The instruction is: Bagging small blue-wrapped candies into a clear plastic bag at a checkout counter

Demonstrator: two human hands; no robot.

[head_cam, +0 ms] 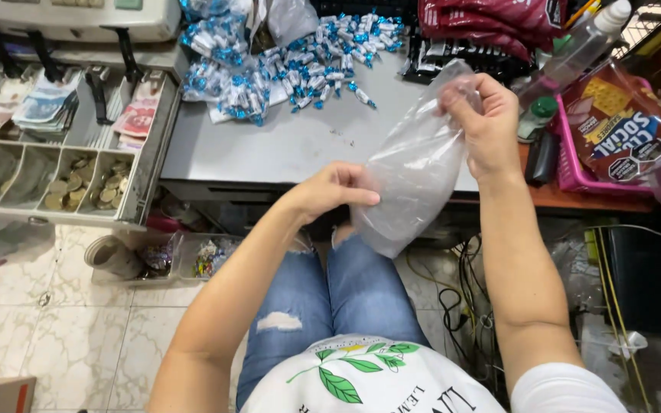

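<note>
Far left, an open cash drawer [63,164] holds coins and banknotes. Blue-wrapped candies [292,65] lie heaped on the grey counter [284,145]. Left hand [330,191] pinches the clear plastic bag [411,172] at its near side — right hand [483,122] grips its top, the bag hanging at the counter's near edge.

Left of the grey counter [292,145]: open cash drawer [55,153]. On it: blue-wrapped sweets [292,65], perhaps candies; right, pink basket [575,164].

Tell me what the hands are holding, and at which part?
A clear plastic bag: the right hand pinches its top edge, the left hand grips its lower side.
</note>
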